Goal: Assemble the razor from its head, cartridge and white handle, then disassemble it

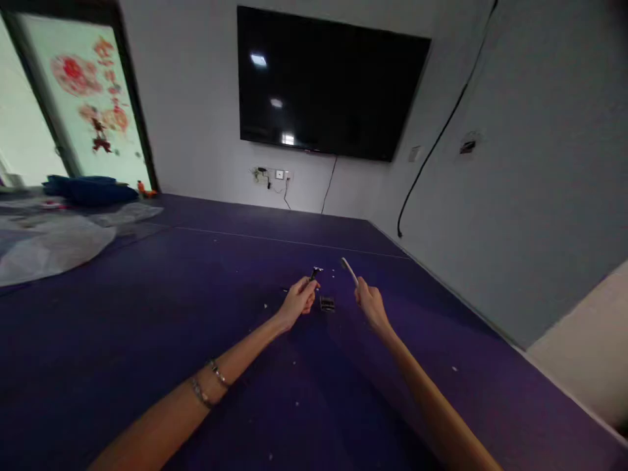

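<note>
My left hand (297,302) is closed around the dark handle of what looks like a razor (314,272), its bright, wide head pointing up and away. In my right hand (371,303) is a pale toothbrush (349,270), gripped near its lower end, with its head tilted up and to the left. Razor and toothbrush are apart. On the purple surface between my hands lies a small dark rectangular piece (326,303); its kind is too small to make out. A short dark item (284,289) lies just left of my left hand, partly hidden by it.
Small white bits are scattered over the purple surface (220,366). Crumpled clear plastic sheeting (63,245) and a dark blue bundle (91,190) lie at the far left. A television (328,85) hangs on the wall ahead. At right a black cable (441,131) hangs down the wall.
</note>
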### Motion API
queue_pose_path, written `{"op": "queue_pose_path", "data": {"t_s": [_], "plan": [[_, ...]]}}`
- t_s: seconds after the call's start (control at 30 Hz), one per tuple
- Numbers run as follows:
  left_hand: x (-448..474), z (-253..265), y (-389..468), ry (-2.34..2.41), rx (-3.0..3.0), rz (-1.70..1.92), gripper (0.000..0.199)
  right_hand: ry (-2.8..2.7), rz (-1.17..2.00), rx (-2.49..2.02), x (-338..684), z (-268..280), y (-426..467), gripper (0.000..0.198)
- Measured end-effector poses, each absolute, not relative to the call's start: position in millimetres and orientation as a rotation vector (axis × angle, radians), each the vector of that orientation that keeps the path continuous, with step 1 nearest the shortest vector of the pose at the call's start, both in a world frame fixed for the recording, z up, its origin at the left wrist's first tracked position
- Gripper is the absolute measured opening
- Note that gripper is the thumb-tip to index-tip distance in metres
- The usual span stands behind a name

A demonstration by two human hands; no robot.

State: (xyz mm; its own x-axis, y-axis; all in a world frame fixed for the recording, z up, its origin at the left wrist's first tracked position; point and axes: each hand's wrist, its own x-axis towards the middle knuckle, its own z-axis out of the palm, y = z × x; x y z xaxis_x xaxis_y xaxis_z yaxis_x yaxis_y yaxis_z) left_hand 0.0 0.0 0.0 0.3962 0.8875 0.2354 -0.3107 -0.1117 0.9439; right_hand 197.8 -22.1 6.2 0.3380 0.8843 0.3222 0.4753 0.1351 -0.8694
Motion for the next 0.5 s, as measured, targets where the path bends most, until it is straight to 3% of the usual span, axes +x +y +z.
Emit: {"op": "queue_pose_path", "data": {"t_s": [0.5], "plan": [[3.7, 10.9, -15.6, 0.607, 1.290, 1.095, 0.026, -1.450, 0.251, -1.455, 177.9, 1.8, -28.6, 0.049]]}}
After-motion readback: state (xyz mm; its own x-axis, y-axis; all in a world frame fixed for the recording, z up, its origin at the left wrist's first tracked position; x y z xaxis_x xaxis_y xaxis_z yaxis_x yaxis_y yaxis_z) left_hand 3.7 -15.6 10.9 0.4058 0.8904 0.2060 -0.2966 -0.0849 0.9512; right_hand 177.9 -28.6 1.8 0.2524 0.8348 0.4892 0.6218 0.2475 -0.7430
